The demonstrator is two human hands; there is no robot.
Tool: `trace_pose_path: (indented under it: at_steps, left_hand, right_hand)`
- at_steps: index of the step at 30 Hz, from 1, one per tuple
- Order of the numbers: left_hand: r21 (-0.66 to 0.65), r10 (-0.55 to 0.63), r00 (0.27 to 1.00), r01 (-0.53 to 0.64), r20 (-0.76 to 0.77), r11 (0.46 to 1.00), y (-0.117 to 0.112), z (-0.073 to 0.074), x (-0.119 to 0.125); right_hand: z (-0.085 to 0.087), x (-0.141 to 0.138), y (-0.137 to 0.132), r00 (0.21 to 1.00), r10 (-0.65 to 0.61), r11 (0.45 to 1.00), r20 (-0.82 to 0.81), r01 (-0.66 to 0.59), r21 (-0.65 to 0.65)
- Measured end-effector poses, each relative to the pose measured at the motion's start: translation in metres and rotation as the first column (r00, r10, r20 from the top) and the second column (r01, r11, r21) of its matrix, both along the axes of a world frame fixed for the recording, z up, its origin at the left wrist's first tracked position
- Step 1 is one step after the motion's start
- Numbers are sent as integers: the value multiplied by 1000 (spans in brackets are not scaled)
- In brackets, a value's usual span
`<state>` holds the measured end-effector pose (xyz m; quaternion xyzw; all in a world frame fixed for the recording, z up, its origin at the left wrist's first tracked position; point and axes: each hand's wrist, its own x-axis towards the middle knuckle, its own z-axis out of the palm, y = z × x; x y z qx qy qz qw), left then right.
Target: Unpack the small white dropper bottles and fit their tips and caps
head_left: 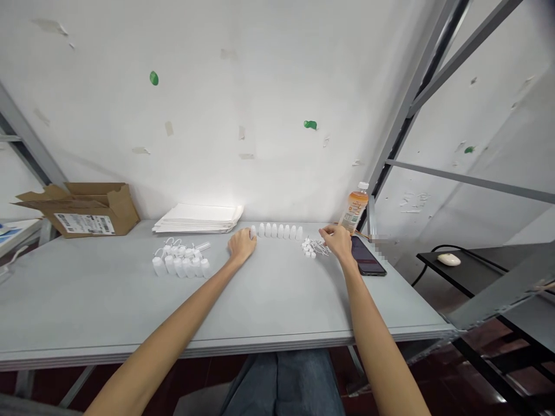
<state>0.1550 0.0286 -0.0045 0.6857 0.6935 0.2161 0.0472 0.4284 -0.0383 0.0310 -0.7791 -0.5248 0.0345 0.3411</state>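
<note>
A row of several small white bottles (pixel 280 231) stands near the back of the grey table (pixel 130 312). My left hand (pixel 241 245) is at the row's left end, its fingers closed round the end bottle (pixel 252 232). My right hand (pixel 337 241) rests at a small pile of white caps with thin tubes (pixel 313 248), fingers pinched together on one of them. A cluster of several capped white bottles (pixel 180 263) sits to the left of my left hand.
A stack of white sheets (pixel 197 218) lies against the wall. An open cardboard box (pixel 82 208) is at the back left. An orange drink bottle (pixel 354 209) and a dark phone (pixel 367 256) are beside my right hand. A computer mouse (pixel 448 259) sits on a dark side table.
</note>
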Motion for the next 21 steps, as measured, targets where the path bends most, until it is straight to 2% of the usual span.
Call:
trace_pose_path:
  at_steps: [14, 21]
  left_hand:
    - [7, -56, 998, 56, -13, 998, 7, 1, 0]
    - [-26, -76, 997, 77, 31, 997, 5, 3, -2]
  right_hand:
    - [1, -2, -2, 1000, 12, 1000, 16, -11, -17]
    - [-3, 1, 0, 1000, 29, 1000, 5, -29, -12]
